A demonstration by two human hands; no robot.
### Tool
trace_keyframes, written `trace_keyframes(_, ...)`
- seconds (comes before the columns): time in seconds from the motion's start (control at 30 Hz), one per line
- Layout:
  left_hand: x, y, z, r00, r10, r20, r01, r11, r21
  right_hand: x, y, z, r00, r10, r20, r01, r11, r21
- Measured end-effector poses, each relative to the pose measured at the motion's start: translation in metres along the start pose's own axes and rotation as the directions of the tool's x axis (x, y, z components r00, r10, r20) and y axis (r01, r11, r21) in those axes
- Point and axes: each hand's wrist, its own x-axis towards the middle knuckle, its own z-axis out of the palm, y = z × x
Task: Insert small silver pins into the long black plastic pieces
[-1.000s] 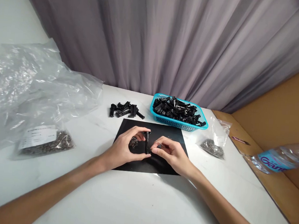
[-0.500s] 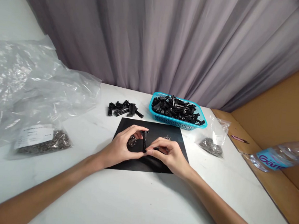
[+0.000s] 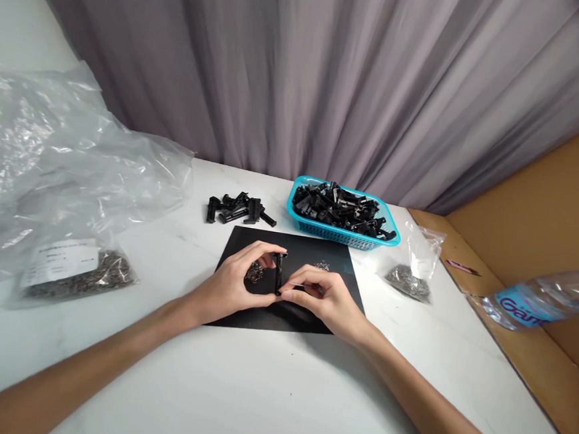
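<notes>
My left hand (image 3: 234,277) grips a narrow black plastic part (image 3: 279,274) by its two ends, thumb below and fingers above, so the part stands upright. Close against its lower end, my right hand (image 3: 330,300) is closed in a pinch. A thin shiny sliver (image 3: 296,284) shows between those fingers; its kind is too small to make out. Both hands are over a black mat (image 3: 271,319). On the mat lie two heaps of small metal pieces, one heap (image 3: 254,272) partly behind my left hand and the other heap (image 3: 322,266) beyond my right hand.
Several black parts (image 3: 240,209) lie loose behind the mat. A blue basket (image 3: 341,235) full of similar parts stands beside them. Bags of small metal pieces lie at left (image 3: 82,274) and right (image 3: 409,282). Clear plastic sheeting (image 3: 74,153) and a water bottle (image 3: 538,300) flank the table.
The whole view has shifted very slightly. Both hands keep the same hold and position at the black plastic part.
</notes>
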Motion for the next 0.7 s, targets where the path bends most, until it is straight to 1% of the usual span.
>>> trace_keyframes(0.17,0.001,0.002,-0.001,1.000,0.008,-0.013,-0.008,1.000,0.001,0.000,0.001,0.000,1.000,0.007,-0.013,-0.007,1.000,-0.018)
trace_keyframes(0.3,0.001,0.001,0.000,1.000,0.012,0.006,-0.012,1.000,-0.018,-0.001,0.001,0.000,0.989,0.020,-0.148,-0.032,0.997,-0.073)
trace_keyframes(0.4,0.000,0.002,0.003,0.999,0.015,0.039,-0.012,0.998,-0.061,-0.001,0.000,0.000,0.971,-0.032,-0.237,0.016,0.998,-0.068)
trace_keyframes(0.5,-0.001,0.007,0.007,0.998,0.017,0.060,-0.011,0.995,-0.101,-0.002,-0.002,0.001,0.953,-0.101,-0.286,0.076,0.992,-0.098)
trace_keyframes(0.7,-0.005,0.014,0.010,0.998,0.054,0.037,-0.049,0.993,-0.108,-0.004,-0.003,0.006,0.923,-0.249,-0.293,0.184,0.955,-0.233)
